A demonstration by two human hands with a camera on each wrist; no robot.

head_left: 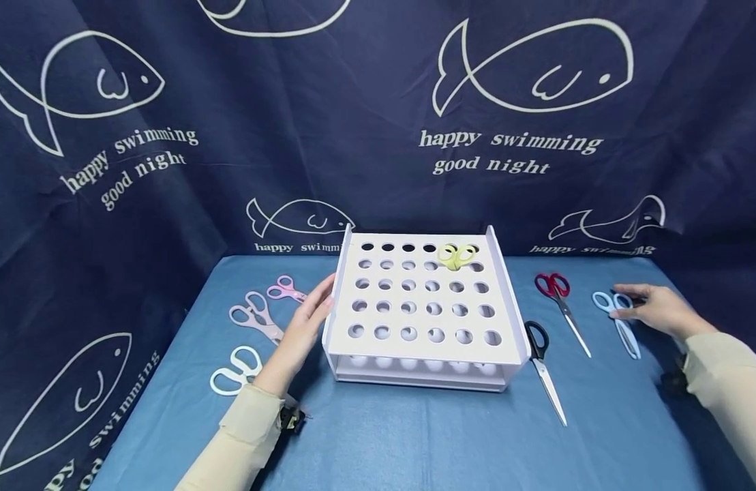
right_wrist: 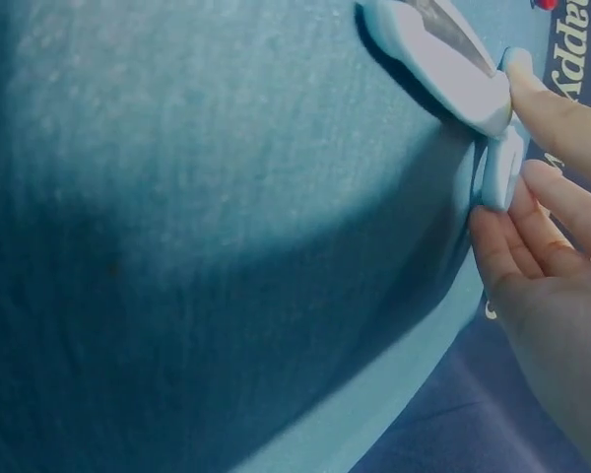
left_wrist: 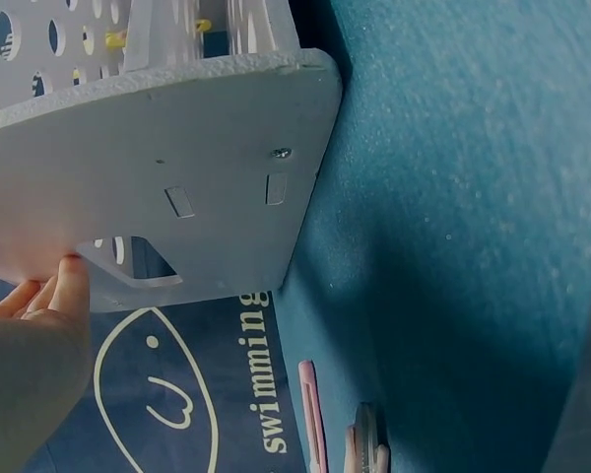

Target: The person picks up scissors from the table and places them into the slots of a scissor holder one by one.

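Observation:
My left hand (head_left: 300, 334) touches the outer left wall of a white rack (head_left: 397, 294) with round holes. In the left wrist view its fingertips press that side panel (left_wrist: 227, 128) beside a cutout. Yellow-green scissors (head_left: 456, 257) stand handles-up in the rack's back right. At the table's right, my right hand (head_left: 656, 310) pinches the handles of light blue scissors (head_left: 626, 334). The right wrist view shows the thumb and fingertips around the handle loops (right_wrist: 500, 168), close over the cloth, with the blade cover (right_wrist: 443, 74) pointing away.
Red-handled scissors (head_left: 558, 293) and black-handled scissors (head_left: 540, 354) lie between the rack and my right hand. On the left lie pink scissors (head_left: 284, 288), pale pink scissors (head_left: 255, 315) and white-handled scissors (head_left: 239, 372), partly behind the left arm. A dark blue curtain (head_left: 328, 123) hangs behind the table.

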